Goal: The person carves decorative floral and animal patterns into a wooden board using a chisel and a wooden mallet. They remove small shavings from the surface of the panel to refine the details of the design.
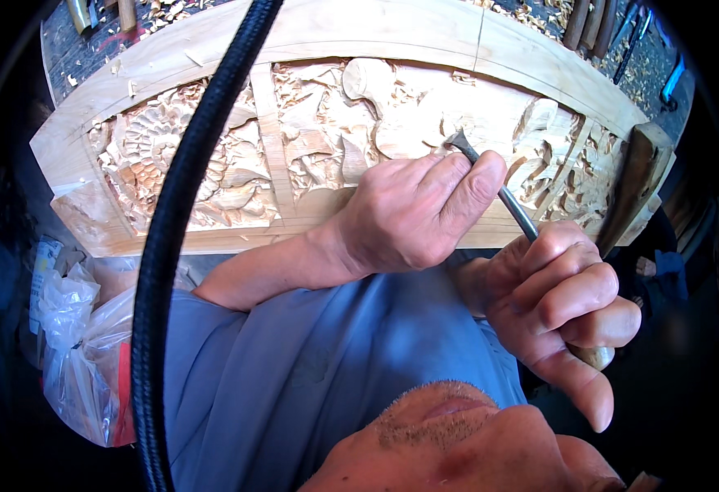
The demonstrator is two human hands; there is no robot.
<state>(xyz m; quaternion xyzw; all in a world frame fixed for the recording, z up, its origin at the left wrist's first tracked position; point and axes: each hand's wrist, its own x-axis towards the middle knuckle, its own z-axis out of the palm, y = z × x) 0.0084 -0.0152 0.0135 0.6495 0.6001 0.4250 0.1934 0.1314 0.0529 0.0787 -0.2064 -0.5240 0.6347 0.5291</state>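
A pale wooden panel (507, 49) with carved relief inside its frame lies across the bench before me. My left hand (417, 205) is closed round the metal shaft of a carving chisel (518, 213), just behind the blade. The flared blade tip meets a smooth patch in the middle section of the relief. My right hand (556, 295) wraps the chisel's handle, whose rounded end shows below the fingers; my right thumb points down, away from the handle. The chisel slants from the upper left to the lower right. The left fingertips are hidden behind the hand.
A dark wooden mallet-like piece (634, 184) rests over the panel's right end. More tools (593, 25) and wood shavings (536, 12) lie on the dark bench behind. A thick black cable (181, 213) crosses the view on the left. A clear plastic bag (77, 353) hangs at lower left.
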